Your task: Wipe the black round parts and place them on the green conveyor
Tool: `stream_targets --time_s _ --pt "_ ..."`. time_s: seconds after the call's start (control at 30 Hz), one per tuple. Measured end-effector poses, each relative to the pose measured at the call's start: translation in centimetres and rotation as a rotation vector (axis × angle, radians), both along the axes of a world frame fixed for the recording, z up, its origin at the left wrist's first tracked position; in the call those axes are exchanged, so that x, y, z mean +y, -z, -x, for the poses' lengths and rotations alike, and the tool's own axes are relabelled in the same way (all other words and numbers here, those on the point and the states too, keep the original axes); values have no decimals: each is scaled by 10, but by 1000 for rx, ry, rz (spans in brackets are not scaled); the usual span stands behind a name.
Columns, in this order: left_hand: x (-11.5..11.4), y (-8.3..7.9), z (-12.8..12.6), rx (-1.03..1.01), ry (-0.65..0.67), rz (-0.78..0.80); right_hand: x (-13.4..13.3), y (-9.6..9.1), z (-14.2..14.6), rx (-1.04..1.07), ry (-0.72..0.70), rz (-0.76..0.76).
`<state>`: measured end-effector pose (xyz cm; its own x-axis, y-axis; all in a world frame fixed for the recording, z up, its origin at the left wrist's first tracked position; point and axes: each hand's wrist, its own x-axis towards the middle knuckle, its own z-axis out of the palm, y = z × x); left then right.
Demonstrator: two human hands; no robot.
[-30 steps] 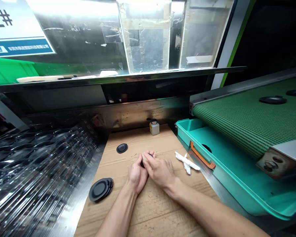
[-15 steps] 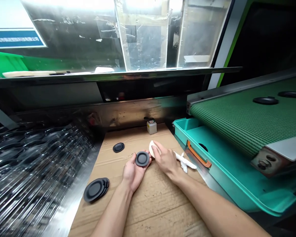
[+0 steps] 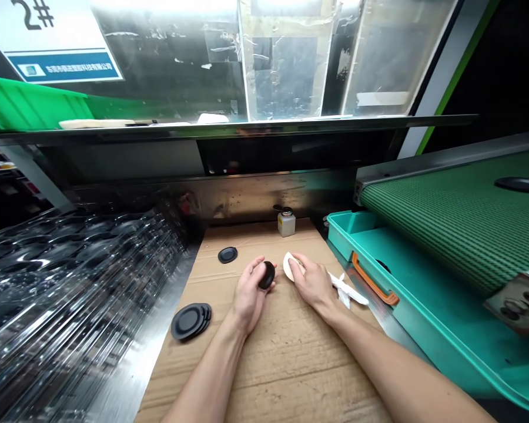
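Note:
Above the middle of the cardboard sheet (image 3: 286,364), my left hand (image 3: 248,292) is closed on a small black disc-shaped part (image 3: 268,275), which is tilted with its smooth dark side showing. My right hand (image 3: 312,283) grips a white oval pad (image 3: 287,267) between thumb and fingers, a short gap to the right of the disc. A white knife-like tool (image 3: 352,292), partly wrapped in white material, lies beside my right wrist. To the left are a fanned stack of black discs (image 3: 189,322) and a single black disc (image 3: 227,254) farther back.
A small bottle (image 3: 286,223) with a metal top stands at the cardboard's far edge. On the right, a teal bin (image 3: 427,335) with an orange handle sits below a green conveyor belt (image 3: 449,200) carrying a black part. Clear plastic trays (image 3: 83,294) are piled at left.
My left hand has turned the black disc from its recessed grey face to its smooth dark side. The white pad is now slightly farther from it. The whole view has shifted.

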<state>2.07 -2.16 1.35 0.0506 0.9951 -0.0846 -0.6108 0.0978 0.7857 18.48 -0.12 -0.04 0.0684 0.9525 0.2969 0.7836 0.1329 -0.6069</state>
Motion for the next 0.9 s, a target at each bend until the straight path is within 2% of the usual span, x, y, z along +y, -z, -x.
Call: stream_targets --time_s 0.1,0.23,0.4,0.47,0.6,0.73,0.8,0.9 --pt "-11 -4 -13 214 -131 -208 0 -1 0 -21 -4 7" --pt "-24 -9 -24 329 -185 -382 0 -3 -1 -50 -16 20" --pt "-22 -4 -22 877 -271 -642 0 -3 -2 -41 -23 21" --pt "-20 0 -20 985 -284 -691 0 -2 -2 -32 -29 18" --pt "-19 2 -19 1025 -272 -660 1 1 -3 -38 -20 22" --pt "-19 -1 -20 946 -263 -586 3 3 -4 -5 -25 15" --pt "-16 -2 -21 809 -226 -485 4 2 -3 119 -40 -3" --pt "-10 -1 -20 484 -78 -208 2 1 5 467 -95 -14"
